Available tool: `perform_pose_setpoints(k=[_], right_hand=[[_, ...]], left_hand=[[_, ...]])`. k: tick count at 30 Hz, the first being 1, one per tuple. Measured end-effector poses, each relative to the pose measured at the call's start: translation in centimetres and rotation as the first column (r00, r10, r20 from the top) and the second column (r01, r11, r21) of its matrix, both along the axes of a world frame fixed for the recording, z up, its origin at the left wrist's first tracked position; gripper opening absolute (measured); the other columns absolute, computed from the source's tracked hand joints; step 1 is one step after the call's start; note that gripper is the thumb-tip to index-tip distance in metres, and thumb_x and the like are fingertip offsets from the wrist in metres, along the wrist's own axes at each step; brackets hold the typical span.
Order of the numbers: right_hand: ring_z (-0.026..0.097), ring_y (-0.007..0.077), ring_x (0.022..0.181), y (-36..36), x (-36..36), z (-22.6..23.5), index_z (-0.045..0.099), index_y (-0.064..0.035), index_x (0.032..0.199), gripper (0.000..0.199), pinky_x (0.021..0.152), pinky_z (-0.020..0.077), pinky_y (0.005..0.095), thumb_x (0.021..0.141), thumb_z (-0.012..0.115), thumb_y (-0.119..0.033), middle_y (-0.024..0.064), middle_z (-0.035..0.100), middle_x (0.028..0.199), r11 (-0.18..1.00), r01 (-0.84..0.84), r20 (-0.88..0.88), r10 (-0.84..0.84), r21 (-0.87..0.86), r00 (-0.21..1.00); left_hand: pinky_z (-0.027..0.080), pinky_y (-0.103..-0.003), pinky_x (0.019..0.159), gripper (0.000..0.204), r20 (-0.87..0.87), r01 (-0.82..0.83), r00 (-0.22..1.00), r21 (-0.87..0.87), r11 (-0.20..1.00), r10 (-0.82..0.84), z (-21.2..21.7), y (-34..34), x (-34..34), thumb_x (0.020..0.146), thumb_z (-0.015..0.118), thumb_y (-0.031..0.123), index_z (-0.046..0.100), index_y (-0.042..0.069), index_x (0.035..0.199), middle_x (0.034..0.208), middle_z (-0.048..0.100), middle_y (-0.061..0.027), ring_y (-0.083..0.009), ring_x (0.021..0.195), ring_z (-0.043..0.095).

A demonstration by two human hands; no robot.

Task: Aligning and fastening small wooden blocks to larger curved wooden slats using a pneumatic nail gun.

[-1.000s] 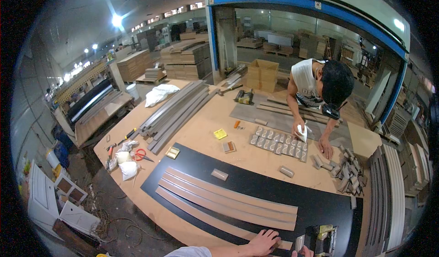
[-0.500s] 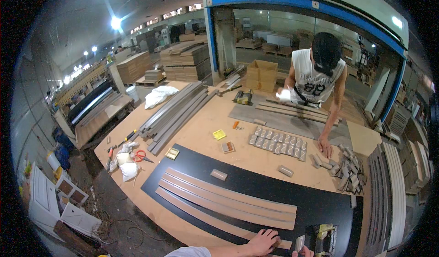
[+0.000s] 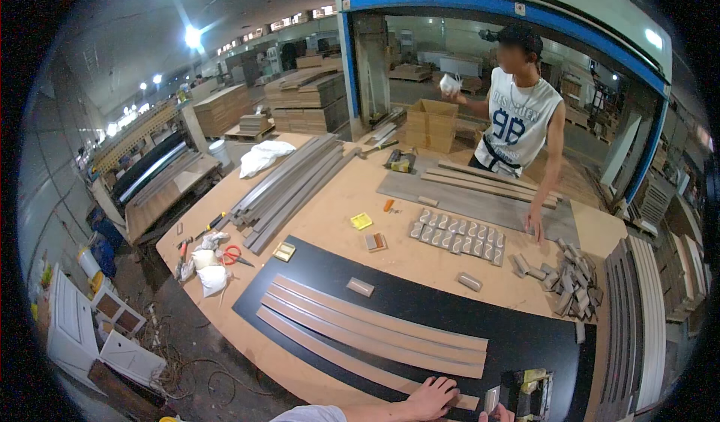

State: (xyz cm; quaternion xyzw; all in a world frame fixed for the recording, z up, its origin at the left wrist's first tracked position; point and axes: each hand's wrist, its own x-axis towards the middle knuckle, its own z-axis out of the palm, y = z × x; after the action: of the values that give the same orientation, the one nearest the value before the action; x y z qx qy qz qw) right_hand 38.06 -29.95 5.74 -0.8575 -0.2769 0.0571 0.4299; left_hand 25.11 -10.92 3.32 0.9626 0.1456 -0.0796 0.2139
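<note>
My left hand rests with spread fingers on the right end of a long tan strip, the nearest one on the black panel. Just right of it, at the lower edge, my right hand grips a small block with a pale, shiny face, held upright. Part of this hand is cut off by the picture's edge. Beyond my hands lie several more tan strips side by side. Two similar small blocks lie farther off, one block on the panel, the other block on the bare table.
A co-worker stands across the table, holding a white bundle. Small blocks are heaped at the right, near rows of blocks with curved white glue lines. Long grey strips, red scissors and white bags lie left.
The co-worker has straightened up and raised the white bundle to the left; their other hand has lifted off the table. My hands have hardly moved.
</note>
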Motion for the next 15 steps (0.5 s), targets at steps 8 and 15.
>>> perform_pose_setpoints(k=[8, 15], right_hand=[[0.068, 0.0265, 0.095, -0.78, 0.31, 0.06, 0.071, -0.0077, 0.123, 0.043, 0.083, 0.0561, 0.0389, 0.084, 0.085, -0.021, 0.0110, 0.066, 0.108, 0.999, -0.009, 0.048, 0.011, -0.050, 0.999], [0.068, 0.0271, 0.096, -0.47, 0.36, -0.10, 0.071, -0.0077, 0.123, 0.044, 0.083, 0.0565, 0.0390, 0.083, 0.085, -0.021, 0.0120, 0.066, 0.109, 1.000, -0.002, 0.006, 0.002, -0.031, 1.000]], left_hand=[[0.036, -0.054, 0.113, 0.067, 0.042, 0.003, 0.999, 0.028, 1.000, -0.004, -0.44, -0.79, -0.12, 0.089, 0.072, 0.037, 0.050, 0.005, 0.143, 0.152, 0.044, -0.0148, -0.0352, 0.141, 0.039], [0.037, -0.053, 0.112, 0.067, 0.049, -0.008, 0.999, 0.041, 0.999, 0.006, -0.46, -0.59, -0.08, 0.088, 0.073, 0.038, 0.051, 0.005, 0.143, 0.151, 0.045, -0.0141, -0.0345, 0.140, 0.040]])
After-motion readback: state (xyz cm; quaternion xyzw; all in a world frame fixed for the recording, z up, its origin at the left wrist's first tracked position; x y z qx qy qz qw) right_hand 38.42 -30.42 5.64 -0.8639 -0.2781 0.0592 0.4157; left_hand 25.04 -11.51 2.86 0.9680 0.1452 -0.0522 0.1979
